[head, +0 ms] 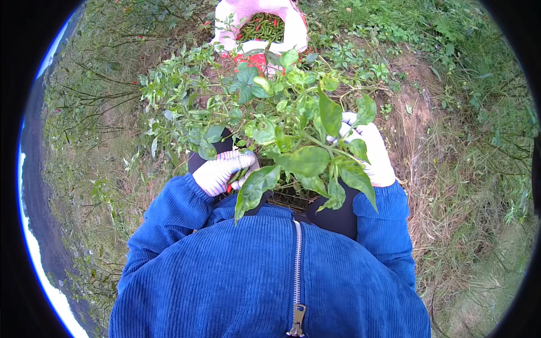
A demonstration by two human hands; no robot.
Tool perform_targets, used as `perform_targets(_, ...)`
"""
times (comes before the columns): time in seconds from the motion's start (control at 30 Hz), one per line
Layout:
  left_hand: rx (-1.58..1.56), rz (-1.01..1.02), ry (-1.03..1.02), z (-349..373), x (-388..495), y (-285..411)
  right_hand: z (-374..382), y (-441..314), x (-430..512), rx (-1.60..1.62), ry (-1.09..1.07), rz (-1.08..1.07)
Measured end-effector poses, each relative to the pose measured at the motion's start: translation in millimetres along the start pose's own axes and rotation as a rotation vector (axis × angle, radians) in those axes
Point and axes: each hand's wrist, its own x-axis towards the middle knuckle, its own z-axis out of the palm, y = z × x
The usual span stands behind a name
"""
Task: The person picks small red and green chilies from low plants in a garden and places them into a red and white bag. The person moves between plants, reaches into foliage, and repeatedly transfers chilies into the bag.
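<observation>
My left hand (228,169), in a white striped knit glove, is closed around several chili peppers (237,177), green ones and a red one. It sits at the left of a leafy chili plant (304,160) that rises close before my chest. On the plant's right side is my gloved right hand (367,148), its fingers among the stems and partly hidden by leaves. Whether those fingers pinch a stem or a pepper cannot be made out. Beyond the plant stands an open white and red bag (293,36) holding many green peppers (266,27) with some red ones.
More chili plants (105,84) with a few red peppers spread at the left. Bare soil (412,97) and dry grass (435,203) lie to the right, with green weeds (465,46) beyond. My blue corduroy jacket (236,270) fills the lower part of the view.
</observation>
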Motion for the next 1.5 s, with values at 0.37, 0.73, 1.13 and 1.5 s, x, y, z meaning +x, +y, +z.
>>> perform_targets(0.37, 0.837, 0.008, -0.129, 22.9, 110.3, -1.3, -9.1, 4.1, 0.1, -0.299, 0.045, -0.022)
perform_targets(0.73, -0.343, -0.211, -0.316, 6.9, 121.4, -44.2, -31.6, 7.5, -2.1, 0.013, 0.36, -0.16)
perform_targets(1.13, -0.653, -0.216, -0.171, 2.5, 134.3, -74.4, -48.8, 24.0, 4.3, 0.398, 0.395, -0.168)
perform_targets(1.5, -0.703, -0.221, 0.247, -23.8, 117.5, -63.7, -52.3, 29.6, 7.2, 0.406, 0.423, -0.189)
